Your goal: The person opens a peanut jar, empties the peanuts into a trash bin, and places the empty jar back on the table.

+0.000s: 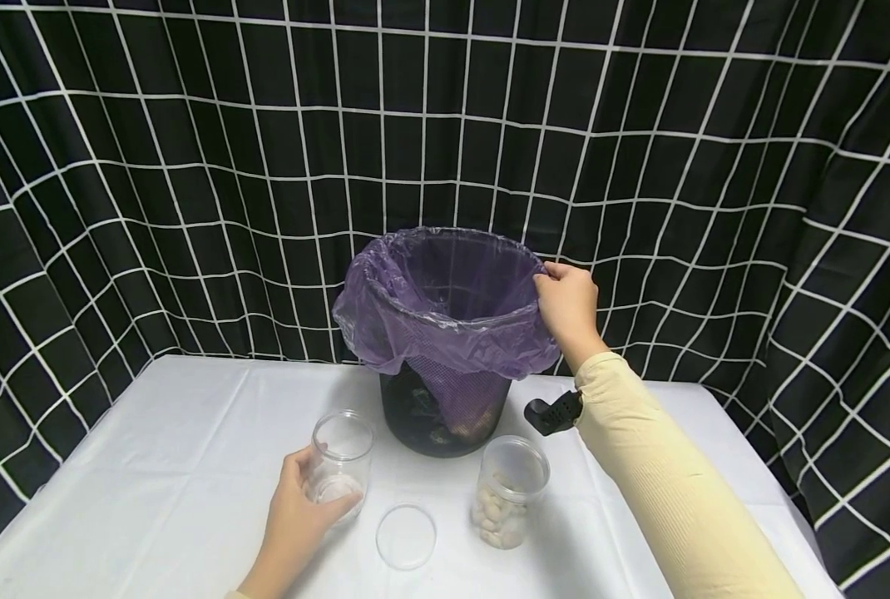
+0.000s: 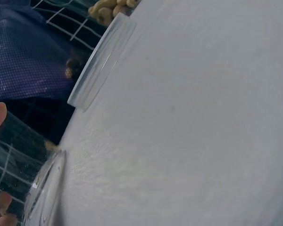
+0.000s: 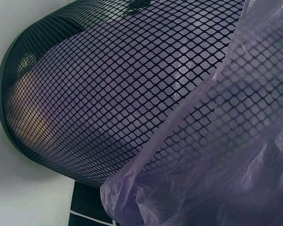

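Note:
My left hand (image 1: 299, 503) grips a clear, empty-looking jar (image 1: 351, 456) from its left side, thumb across the front. In the left wrist view this jar's base (image 2: 45, 193) appears to rest on the white cloth. With thumb and fingers, my right hand (image 1: 568, 304) pinches the rim of a black mesh bin (image 1: 407, 408), where a purple bag (image 1: 482, 341) folds over the edge. The right wrist view shows the bin's mesh (image 3: 108, 94) and the bag's loose hem (image 3: 174, 188), but not the hand. Between the jars lies a clear round lid (image 1: 406, 566).
A second clear jar (image 1: 523, 470), partly filled with pale curved pieces like cashews (image 1: 499, 512), stands open right of the lid. A white cloth (image 1: 175, 466) covers the table. Black curtains with a white grid (image 1: 303, 150) enclose the back and sides.

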Motion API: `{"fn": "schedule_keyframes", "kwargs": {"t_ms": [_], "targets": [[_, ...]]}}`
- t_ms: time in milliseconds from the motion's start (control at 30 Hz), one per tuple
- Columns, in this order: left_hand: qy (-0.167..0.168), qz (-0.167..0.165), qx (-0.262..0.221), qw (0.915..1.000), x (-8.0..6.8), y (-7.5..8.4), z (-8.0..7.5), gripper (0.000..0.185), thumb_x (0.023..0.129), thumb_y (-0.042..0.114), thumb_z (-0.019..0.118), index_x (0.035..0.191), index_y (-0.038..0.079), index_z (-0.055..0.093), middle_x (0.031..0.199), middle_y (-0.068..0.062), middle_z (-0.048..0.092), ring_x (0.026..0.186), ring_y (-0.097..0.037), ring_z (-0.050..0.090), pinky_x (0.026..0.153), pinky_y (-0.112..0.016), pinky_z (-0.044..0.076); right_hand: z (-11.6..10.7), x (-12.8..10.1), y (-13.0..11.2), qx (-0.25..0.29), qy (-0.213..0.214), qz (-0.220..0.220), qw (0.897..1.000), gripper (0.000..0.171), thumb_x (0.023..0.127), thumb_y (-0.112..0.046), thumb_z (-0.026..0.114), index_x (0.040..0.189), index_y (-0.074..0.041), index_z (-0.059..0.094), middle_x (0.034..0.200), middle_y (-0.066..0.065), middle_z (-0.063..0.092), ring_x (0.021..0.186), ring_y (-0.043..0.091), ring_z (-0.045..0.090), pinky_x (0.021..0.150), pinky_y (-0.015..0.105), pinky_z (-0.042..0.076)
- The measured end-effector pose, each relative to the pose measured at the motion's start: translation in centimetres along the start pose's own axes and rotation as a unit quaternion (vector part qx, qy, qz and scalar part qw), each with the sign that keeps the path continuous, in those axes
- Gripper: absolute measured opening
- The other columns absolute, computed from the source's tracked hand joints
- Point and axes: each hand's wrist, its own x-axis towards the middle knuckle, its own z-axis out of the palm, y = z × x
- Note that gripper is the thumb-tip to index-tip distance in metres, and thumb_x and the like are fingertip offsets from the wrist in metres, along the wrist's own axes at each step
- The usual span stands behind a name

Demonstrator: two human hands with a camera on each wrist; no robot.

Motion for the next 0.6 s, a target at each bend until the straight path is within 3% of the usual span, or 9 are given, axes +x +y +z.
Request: {"fn": "schedule_keyframes", "kwargs": {"t_ms": [300,600], "targets": [[-0.042,-0.008,0.0,0.9991,0.4,-0.2,-0.9,0.082,0.073,0.017,0.087,0.136,0.002,0.036,0.151,-0.028,0.041,0.145,-0.043,0.035,0.121,-0.052,0.029,0.2,0.0,0.1,0.0,0.0,-0.003,1.0,0.038,0.097,-0.012,0.054,0.131,0.003,0.062,0.127,0.021,0.065,0.126,0.033,0.06,0.108,0.043,0.049],[-0.085,0.0,-0.006,0.9964,0.9,-0.5,-2.0,0.076,0.074,0.007,0.085,0.133,0.0,0.038,0.151,-0.022,0.043,0.147,-0.04,0.031,0.121,-0.045,0.026,0.1,0.1,0.1,0.001,-0.003,0.002,1.0,0.038,0.097,-0.013,0.054,0.132,0.003,0.061,0.128,0.021,0.065,0.126,0.033,0.06,0.108,0.043,0.049]]}}
